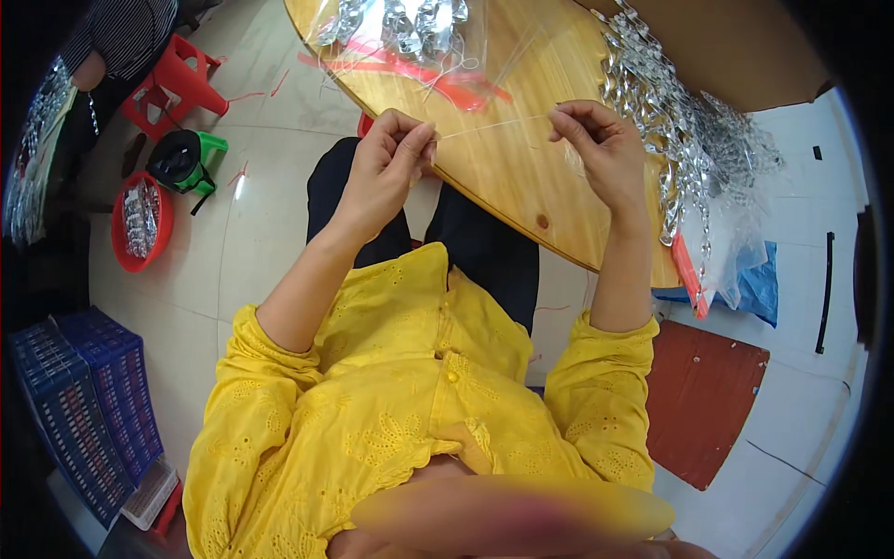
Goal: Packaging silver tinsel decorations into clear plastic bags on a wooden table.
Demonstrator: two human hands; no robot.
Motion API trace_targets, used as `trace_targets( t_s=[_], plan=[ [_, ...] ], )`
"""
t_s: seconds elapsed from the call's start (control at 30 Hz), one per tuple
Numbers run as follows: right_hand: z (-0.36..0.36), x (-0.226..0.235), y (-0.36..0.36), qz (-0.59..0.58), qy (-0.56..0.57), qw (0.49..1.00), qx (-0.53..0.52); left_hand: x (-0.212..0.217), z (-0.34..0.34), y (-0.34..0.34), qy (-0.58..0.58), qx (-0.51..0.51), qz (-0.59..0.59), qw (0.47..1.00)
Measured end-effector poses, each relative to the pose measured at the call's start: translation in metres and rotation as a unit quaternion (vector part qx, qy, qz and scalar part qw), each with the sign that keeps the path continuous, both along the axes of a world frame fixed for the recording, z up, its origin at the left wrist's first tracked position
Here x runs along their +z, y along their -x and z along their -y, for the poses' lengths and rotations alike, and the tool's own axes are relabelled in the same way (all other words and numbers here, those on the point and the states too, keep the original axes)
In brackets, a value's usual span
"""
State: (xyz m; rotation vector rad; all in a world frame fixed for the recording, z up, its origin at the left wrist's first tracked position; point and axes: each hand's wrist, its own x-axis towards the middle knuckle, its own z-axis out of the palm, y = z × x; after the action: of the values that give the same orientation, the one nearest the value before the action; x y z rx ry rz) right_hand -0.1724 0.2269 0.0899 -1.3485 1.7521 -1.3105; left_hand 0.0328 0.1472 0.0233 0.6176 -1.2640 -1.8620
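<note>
A thin, pale thread (495, 125) runs taut, nearly level, between my two hands above the wooden table (503, 182). My left hand (391, 160) pinches one end between thumb and forefinger, just over the table's near edge. The other end is pinched in my right hand (605, 149), whose thumb and forefinger meet near the middle of the tabletop. Beside my right hand lies a pile of shiny silver twisted strands (652, 102). Beyond my left hand, a clear plastic bag (396, 33) holds more silver twists, with pink-red ribbon (456, 91) and loose white strings around it.
A cardboard box (736, 47) stands at the far right. On the floor at left are a red stool (177, 84), a green stool (212, 149), a red basin (119, 228) of silver pieces and blue crates (102, 391). Another person's striped sleeve (130, 37) shows at far left.
</note>
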Motion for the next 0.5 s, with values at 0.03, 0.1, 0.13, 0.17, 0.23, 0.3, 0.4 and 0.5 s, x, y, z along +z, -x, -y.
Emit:
trace_targets(
  t_s=[0.03, 0.1, 0.13, 0.17, 0.23, 0.3, 0.4, 0.5],
  plan=[
    [0.001, 0.0, -0.005, -0.001, 0.001, 1.0, -0.003, 0.001, 0.0, 0.001, 0.001, -0.003, -0.001, 1.0],
    [0.0, 0.005, -0.018, -0.006, 0.085, 0.996, -0.023, 0.005, 0.002, 0.002, 0.009, -0.038, 0.019, 0.999],
    [-0.001, 0.01, -0.021, -0.005, 0.085, 0.996, -0.021, 0.007, 0.002, 0.004, 0.009, -0.036, 0.02, 0.999],
    [-0.002, 0.017, -0.023, -0.166, 0.155, 0.974, 0.019, 0.011, 0.003, 0.009, 0.039, -0.02, 0.0, 0.999],
    [-0.004, 0.025, -0.027, -0.321, 0.22, 0.919, 0.058, 0.019, 0.004, 0.013, 0.069, -0.004, -0.019, 0.997],
    [-0.003, 0.027, -0.035, -0.416, 0.22, 0.875, 0.115, 0.026, 0.004, 0.014, 0.119, -0.058, -0.048, 0.99],
    [0.0, 0.023, -0.04, -0.4, 0.216, 0.884, 0.11, 0.032, -0.003, 0.018, 0.094, -0.08, -0.054, 0.991],
    [0.001, 0.021, -0.037, -0.298, 0.22, 0.922, 0.116, 0.035, -0.006, 0.021, 0.098, -0.085, -0.048, 0.99]
  ],
)
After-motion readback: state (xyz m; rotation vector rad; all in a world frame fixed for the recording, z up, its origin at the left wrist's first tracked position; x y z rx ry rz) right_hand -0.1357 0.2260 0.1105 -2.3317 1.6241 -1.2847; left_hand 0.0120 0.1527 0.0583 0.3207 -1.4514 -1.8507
